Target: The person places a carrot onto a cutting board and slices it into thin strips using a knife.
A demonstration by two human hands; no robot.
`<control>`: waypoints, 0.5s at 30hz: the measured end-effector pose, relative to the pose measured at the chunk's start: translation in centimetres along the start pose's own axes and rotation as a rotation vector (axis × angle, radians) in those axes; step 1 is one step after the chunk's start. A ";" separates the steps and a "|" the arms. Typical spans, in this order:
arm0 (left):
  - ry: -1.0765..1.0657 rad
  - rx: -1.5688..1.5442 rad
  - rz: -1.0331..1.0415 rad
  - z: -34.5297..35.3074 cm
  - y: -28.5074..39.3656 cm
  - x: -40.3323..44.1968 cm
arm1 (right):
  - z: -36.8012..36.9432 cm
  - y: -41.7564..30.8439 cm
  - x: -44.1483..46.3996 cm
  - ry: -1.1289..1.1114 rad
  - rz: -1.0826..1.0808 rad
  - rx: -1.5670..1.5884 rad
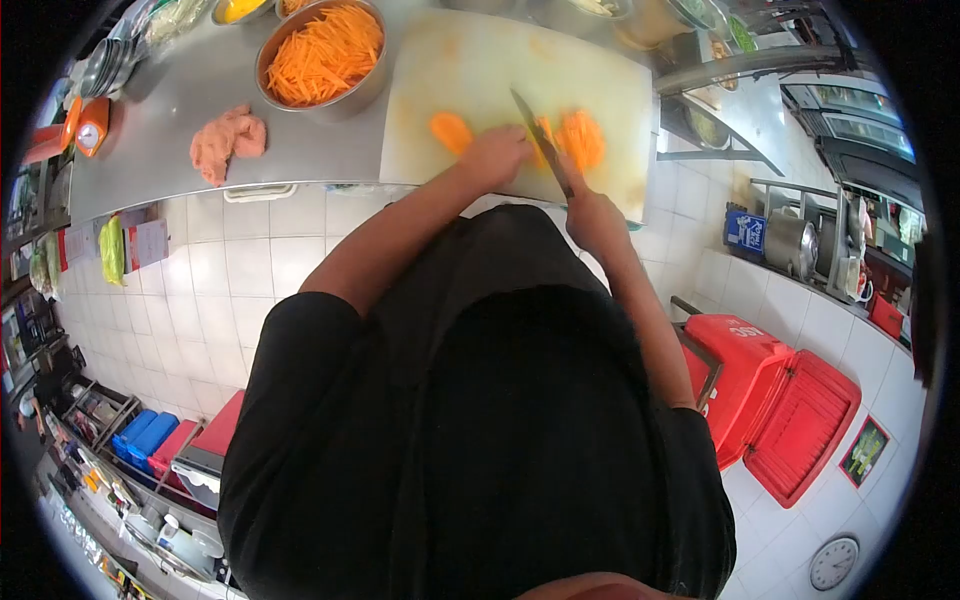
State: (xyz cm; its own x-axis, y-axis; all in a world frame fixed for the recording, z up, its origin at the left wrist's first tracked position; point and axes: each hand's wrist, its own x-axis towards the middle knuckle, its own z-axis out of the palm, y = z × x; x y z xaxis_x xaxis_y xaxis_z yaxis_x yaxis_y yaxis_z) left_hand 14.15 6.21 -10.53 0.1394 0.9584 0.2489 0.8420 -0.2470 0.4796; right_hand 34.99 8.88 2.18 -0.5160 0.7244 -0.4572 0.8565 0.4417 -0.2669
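My right hand (597, 222) grips the handle of a knife (537, 132), its blade slanting up and left over a pale cutting board (490, 60). Close beside the blade, my left hand (498, 155) is closed with curled fingers on a carrot piece, mostly hidden by the fingers and the knife. Orange carrot shows right at the blade. Thin carrot slices (582, 140) lie in an overlapping pile to the right of the knife. A larger cut carrot piece (451, 131) rests on the board to the left of my left hand.
A metal bowl (350, 108) heaped with carrot shreds (325, 55) stands left of the board. A crumpled pink cloth (228, 143) and an orange scale (92, 126) are further left on the steel counter (190, 90). An open red cooler (735, 370) stands on the floor at right.
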 end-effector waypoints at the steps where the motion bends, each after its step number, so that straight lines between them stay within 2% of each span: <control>1: 0.000 -0.013 -0.006 0.0 0.0 0.1 | -0.2 0.1 -0.3 -0.001 -0.014 0.011; 5: 0.062 -0.077 0.008 -0.2 0.3 -0.2 | 4.1 1.1 1.3 0.045 0.043 0.048; 6: 0.095 -0.089 0.022 -0.4 0.1 -0.3 | 2.7 0.3 1.3 0.019 0.035 0.024; 9: -0.012 -0.009 0.019 0.2 -0.3 0.0 | 0.7 0.2 0.4 0.027 -0.020 -0.019; 13: 0.043 -0.082 0.009 0.0 0.4 -0.3 | 3.3 -0.3 0.8 0.012 0.067 0.081; 15: 0.088 -0.109 0.035 -0.4 0.0 -0.4 | 3.3 -0.2 1.3 0.039 0.021 0.045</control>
State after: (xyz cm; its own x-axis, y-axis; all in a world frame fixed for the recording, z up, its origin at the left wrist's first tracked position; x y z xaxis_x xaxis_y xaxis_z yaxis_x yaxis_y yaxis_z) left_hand 13.90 5.79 -10.32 0.1176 0.9338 0.3378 0.7751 -0.2990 0.5566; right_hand 34.13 7.99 -1.12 -0.4975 0.7533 -0.4302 0.8661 0.4028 -0.2962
